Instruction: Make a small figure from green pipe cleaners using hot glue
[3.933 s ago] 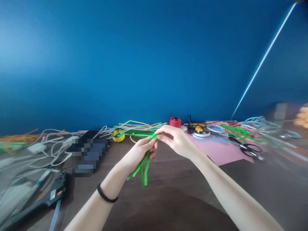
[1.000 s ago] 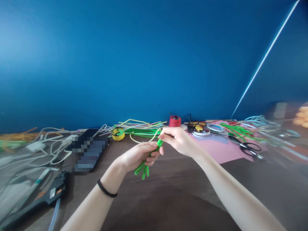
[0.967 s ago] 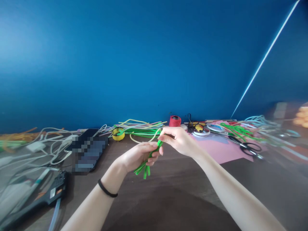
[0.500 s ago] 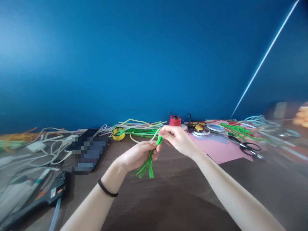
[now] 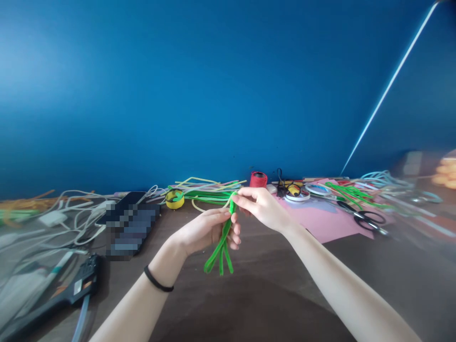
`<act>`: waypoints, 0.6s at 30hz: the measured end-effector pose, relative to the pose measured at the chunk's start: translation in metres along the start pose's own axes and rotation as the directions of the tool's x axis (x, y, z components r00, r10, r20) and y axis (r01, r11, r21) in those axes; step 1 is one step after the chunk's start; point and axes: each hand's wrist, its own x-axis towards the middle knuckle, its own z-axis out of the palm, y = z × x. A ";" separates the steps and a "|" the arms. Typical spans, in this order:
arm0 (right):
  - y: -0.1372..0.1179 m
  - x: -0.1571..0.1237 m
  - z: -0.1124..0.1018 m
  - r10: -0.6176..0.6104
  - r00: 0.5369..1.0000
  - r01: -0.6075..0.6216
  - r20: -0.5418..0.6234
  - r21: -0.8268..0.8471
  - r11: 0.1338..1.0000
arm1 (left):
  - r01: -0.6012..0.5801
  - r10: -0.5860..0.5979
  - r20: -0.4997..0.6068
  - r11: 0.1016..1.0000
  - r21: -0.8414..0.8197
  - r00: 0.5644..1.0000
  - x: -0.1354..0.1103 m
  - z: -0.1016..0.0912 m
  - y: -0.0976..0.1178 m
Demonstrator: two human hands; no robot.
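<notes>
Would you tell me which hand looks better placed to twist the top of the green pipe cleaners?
Probably the right hand: it pinches the top of the green pipe cleaners, while the left hand grips lower down.

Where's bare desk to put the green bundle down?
Bare wood shows in front of both hands, between the glue gun and the pink paper, also right of the right arm below the scissors. The left hand and right hand hold the green bundle above it. Crowded: cables left, pipe cleaners along the wall.

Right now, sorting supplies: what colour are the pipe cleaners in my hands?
Bright green pipe cleaners, head view.
</notes>
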 end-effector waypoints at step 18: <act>0.014 0.001 0.029 0.147 0.951 -0.175 0.272 0.081 0.981 | -0.395 0.380 -0.435 0.917 0.059 0.816 0.013 -0.003 0.000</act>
